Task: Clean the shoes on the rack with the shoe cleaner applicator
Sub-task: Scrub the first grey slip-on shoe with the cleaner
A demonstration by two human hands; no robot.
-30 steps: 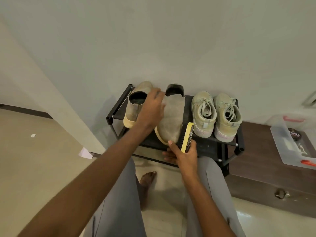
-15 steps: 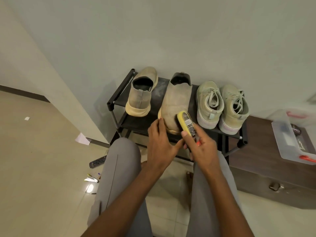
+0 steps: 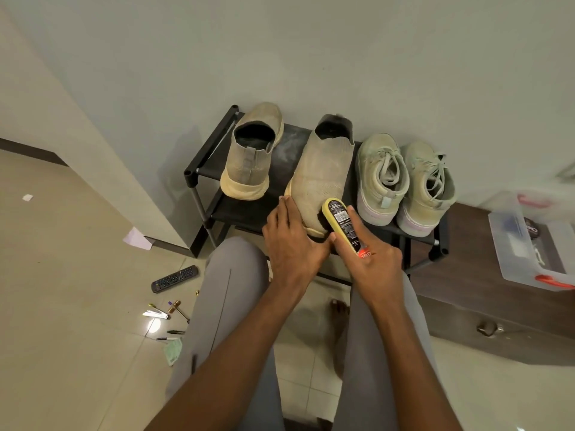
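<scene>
Four shoes on top shelf of black rack [image 3: 199, 169], against wall. From left: beige slip-on [image 3: 249, 154] with heel toward camera; second beige slip-on [image 3: 320, 172] with toe toward camera; pair of pale green lace-up sneakers [image 3: 404, 181], heels toward camera, side by side and touching.

Right hand [image 3: 370, 259]: grip clamped around yellow shoe cleaner applicator [image 3: 339, 222], thumb on one edge, fingers on the other, barcode label facing up. Applicator's far end rests against toe area of second slip-on, on its right side.

Left hand [image 3: 289, 241]: fingers straight and together, laid along left edge of same shoe's toe, at the sole. Holds nothing.

Person seated or crouched, grey trousers, one bare foot [image 3: 337, 318] visible on tiled floor between knees.

Floor at left: remote control [image 3: 174, 279], several pens and small metal items, scraps of paper. Right: dark wooden cabinet [image 3: 466, 306] carrying clear plastic box [image 3: 529, 244].
</scene>
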